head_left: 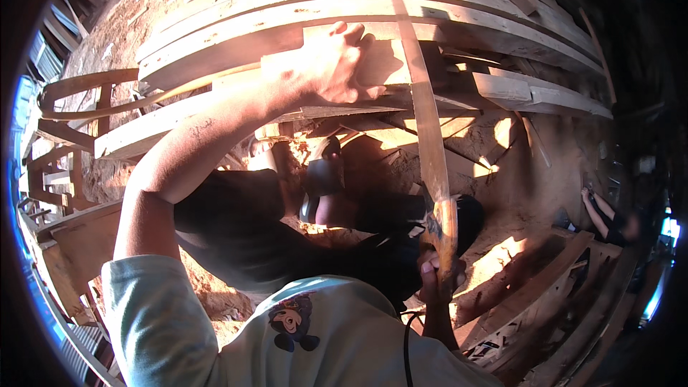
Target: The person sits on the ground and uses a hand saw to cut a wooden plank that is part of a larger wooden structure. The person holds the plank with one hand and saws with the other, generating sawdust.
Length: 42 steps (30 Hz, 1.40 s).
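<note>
Head view: right fingers (429, 267) grip the saw handle (446, 233); left fingers (352, 34), spread, rest on the board (390, 61) near the blade (424, 104)

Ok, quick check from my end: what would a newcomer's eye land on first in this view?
Most likely the long saw, its handle in the right hand at lower centre and its blade running up to the planks near the top. Next, the brightly sunlit left hand, resting on a board just left of the blade. Then the cartoon figure on the pale shirt, at bottom centre.
</note>
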### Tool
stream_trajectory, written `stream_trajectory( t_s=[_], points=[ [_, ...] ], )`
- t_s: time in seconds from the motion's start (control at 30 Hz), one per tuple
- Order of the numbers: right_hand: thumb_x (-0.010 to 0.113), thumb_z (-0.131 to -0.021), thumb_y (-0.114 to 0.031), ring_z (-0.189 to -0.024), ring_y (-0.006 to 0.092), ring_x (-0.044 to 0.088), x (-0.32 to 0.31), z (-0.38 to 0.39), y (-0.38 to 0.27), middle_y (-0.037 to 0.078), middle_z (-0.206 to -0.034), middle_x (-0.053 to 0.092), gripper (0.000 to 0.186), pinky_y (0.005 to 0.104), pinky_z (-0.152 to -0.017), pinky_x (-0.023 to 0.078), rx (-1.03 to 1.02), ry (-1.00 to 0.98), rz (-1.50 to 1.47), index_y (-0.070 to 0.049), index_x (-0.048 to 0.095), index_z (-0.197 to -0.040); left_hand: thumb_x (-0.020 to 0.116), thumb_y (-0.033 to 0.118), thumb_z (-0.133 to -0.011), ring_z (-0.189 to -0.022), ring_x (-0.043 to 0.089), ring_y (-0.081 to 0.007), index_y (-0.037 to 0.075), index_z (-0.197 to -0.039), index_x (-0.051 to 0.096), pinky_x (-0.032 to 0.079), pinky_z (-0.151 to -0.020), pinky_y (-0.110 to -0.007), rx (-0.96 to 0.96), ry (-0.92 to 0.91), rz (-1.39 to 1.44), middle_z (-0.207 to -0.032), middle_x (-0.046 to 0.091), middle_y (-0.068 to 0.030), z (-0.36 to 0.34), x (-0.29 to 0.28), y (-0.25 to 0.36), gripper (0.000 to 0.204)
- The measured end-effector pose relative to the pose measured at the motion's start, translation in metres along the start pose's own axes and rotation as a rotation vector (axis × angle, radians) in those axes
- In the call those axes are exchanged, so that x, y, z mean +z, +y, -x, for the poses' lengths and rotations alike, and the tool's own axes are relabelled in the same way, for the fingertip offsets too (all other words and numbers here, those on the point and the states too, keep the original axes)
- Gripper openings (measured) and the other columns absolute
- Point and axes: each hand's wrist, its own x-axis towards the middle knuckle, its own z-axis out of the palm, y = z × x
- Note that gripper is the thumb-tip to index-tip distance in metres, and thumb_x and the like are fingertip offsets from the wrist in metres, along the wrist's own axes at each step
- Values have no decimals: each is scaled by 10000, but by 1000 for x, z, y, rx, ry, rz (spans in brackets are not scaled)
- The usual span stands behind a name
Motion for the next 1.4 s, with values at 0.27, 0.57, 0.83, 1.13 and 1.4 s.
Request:
stream_trajectory(
  t_s=[0.27,0.57,0.83,1.13,1.4],
  points=[
    [680,-923,19,-888,254,606,35,-65,-5,165,-1066,562,147,364,-718,530,-38,-274,66,8,652,-1066,704,587,-840,-1181,592,-429,-98,-1250,586,530,-980,-529,112,223,-36,-1238,579,-253,16,4,9,807],
    [717,-873,2,-754,253,614,22,-37,27,125,-859,635,121,389,-702,504,-156,-84,56,7,666,-982,741,619,-824,-1189,595,-451,-91,-1309,544,546,-973,-532,51,251,-114,-1239,582,-282,0,7,7,882],
    [745,-802,3,-713,192,589,-140,32,-8,44,-826,614,144,372,-691,486,854,-401,-124,-43,645,-895,620,638,-911,-1151,613,-445,-99,-1296,553,524,-977,-503,-28,102,-131,-1150,638,-305,-2,0,-21,834],
    [723,-793,-8,-743,194,603,-166,31,2,48,-835,623,163,354,-720,494,929,-341,-177,-48,645,-930,713,579,-848,-1098,568,-365,-110,-1219,611,456,-1008,-489,116,228,-245,-1119,636,-243,-2,4,2,789],
    [704,-785,-18,-770,195,615,-61,-16,19,52,-844,630,188,337,-745,500,673,-393,-357,-52,645,-960,670,598,-878,-1274,526,-467,-1,-1389,578,390,-1113,-572,12,156,-155,-1307,601,-291,6,3,5,793]
  ],
)
